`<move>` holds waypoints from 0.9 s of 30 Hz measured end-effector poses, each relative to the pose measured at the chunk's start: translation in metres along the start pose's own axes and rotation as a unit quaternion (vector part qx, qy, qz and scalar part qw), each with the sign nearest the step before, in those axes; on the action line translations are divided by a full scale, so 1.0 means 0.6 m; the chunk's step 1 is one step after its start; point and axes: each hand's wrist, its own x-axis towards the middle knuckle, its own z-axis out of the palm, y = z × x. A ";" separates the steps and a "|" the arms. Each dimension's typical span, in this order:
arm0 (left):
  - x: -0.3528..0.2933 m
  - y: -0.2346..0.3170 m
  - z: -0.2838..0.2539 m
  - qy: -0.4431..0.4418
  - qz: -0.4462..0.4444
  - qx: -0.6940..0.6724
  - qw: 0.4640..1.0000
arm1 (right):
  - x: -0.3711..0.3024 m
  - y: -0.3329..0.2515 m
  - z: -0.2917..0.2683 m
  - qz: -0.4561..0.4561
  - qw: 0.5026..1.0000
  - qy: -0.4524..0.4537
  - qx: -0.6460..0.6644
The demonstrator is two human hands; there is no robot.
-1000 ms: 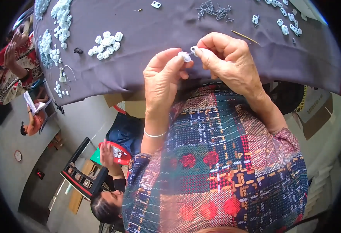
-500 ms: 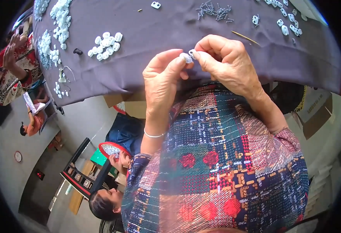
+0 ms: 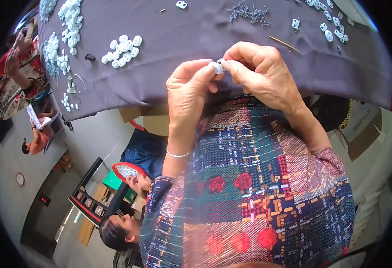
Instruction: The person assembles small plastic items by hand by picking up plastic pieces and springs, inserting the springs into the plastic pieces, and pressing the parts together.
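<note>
Just over the table's near edge, my left hand [image 3: 185, 96] pinches a small white plastic cord lock [image 3: 218, 68] between thumb and fingertips. My right hand [image 3: 267, 73] grips the same piece from the other side, its thumb and forefinger closed at a part with a dark hole. The fingertips of both hands nearly meet, so much of the piece is hidden. Beyond my left hand lies a group of rounded white pieces [image 3: 123, 49]. A thin pointed brass-coloured stick [image 3: 283, 43] rests beyond my right hand, and small dark springs [image 3: 248, 13] are heaped farther back.
A dark cloth [image 3: 169, 40] covers the table. White two-holed pieces [image 3: 328, 35] lie scattered at the far right, and larger heaps of white parts [image 3: 71, 27] at the far left. A seated person [image 3: 120, 232] on the left holds a red-rimmed tray [image 3: 118, 169]; others sit beyond.
The white parts between my fingertips have come closer together. Both hands have shifted slightly, still pinching. The co-worker's hand at the red-rimmed tray has moved a little.
</note>
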 end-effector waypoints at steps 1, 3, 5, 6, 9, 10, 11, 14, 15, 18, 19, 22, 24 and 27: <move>-0.001 0.000 0.000 0.001 0.000 -0.001 1.000 | 0.000 -0.001 0.000 0.001 1.000 -0.004 0.002; -0.002 0.001 -0.001 0.001 -0.007 -0.017 1.000 | 0.000 -0.002 -0.001 0.006 1.000 -0.007 -0.005; -0.002 0.001 -0.002 0.004 -0.005 -0.010 1.000 | 0.000 -0.002 0.000 0.009 1.000 -0.011 -0.011; -0.002 0.000 -0.001 0.006 -0.005 -0.003 1.000 | -0.001 0.000 0.001 0.008 1.000 -0.009 -0.010; -0.003 -0.003 -0.001 0.023 0.008 -0.006 1.000 | 0.000 -0.005 0.003 0.006 1.000 -0.006 -0.011; -0.005 -0.003 0.002 0.024 0.009 -0.007 1.000 | 0.001 -0.007 0.004 0.005 1.000 -0.004 -0.012; -0.007 -0.003 0.005 0.029 0.017 0.006 0.999 | 0.002 -0.008 0.006 0.005 1.000 -0.005 -0.013; -0.010 -0.009 0.005 0.037 0.026 0.018 0.999 | 0.000 -0.005 0.007 0.008 1.000 -0.006 -0.011; -0.009 -0.009 0.004 0.041 0.030 0.020 0.999 | 0.001 -0.005 0.007 0.007 1.000 -0.012 -0.013; -0.011 -0.010 0.007 0.053 0.032 0.030 0.998 | 0.004 -0.003 0.007 0.007 1.000 -0.017 -0.018; -0.011 -0.010 0.008 0.053 0.032 0.030 0.998 | 0.004 -0.003 0.006 0.009 1.000 -0.017 -0.021; -0.011 -0.010 0.013 0.057 0.040 0.034 0.997 | 0.006 -0.004 0.004 0.021 0.999 -0.020 -0.025; -0.010 -0.011 0.016 0.066 0.047 0.040 0.996 | 0.008 -0.002 0.004 0.023 0.999 -0.022 -0.016; -0.009 -0.012 0.018 0.073 0.048 0.031 0.996 | 0.009 -0.004 0.003 0.036 0.999 -0.029 0.003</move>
